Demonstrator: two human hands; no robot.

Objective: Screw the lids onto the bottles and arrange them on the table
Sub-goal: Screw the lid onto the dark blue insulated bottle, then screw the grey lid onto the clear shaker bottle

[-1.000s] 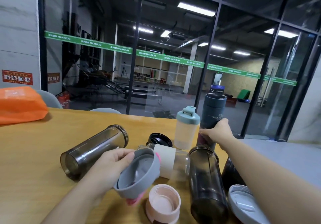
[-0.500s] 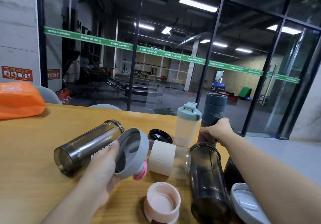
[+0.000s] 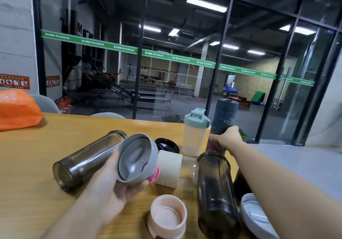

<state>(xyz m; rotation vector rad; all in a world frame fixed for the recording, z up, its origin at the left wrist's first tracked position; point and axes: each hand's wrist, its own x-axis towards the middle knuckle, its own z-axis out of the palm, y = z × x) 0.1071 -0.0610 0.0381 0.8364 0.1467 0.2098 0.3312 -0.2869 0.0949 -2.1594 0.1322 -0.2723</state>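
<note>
starting far left: orange bag (image 3: 17,109) sits at the back-left of the wooden table (image 3: 33,164). next, a smoky dark bottle (image 3: 87,160) lies on its side, open mouth toward the back, no lid. left hand (image 3: 112,187) is curled around a grey lid (image 3: 136,158) with a pink tab, held off the table with its underside facing the camera, thumb on the lower rim, fingers behind the far edge. just right of it a clear bottle with a cream sleeve (image 3: 175,170) lies on its side; a black lid (image 3: 167,145) sits behind it. pink lid (image 3: 167,217) rests open side up near the front edge. frosted shaker with teal lid (image 3: 195,133) stands upright, capped. second smoky bottle (image 3: 216,194) lies pointing toward the camera, uncapped. right hand (image 3: 226,137) is wrapped around the lower part of a tall dark blue flask (image 3: 223,118), upright with its cap on, near the table's back-right edge. white lid (image 3: 257,218) lies at front right, partly cut off by the arm.
</note>
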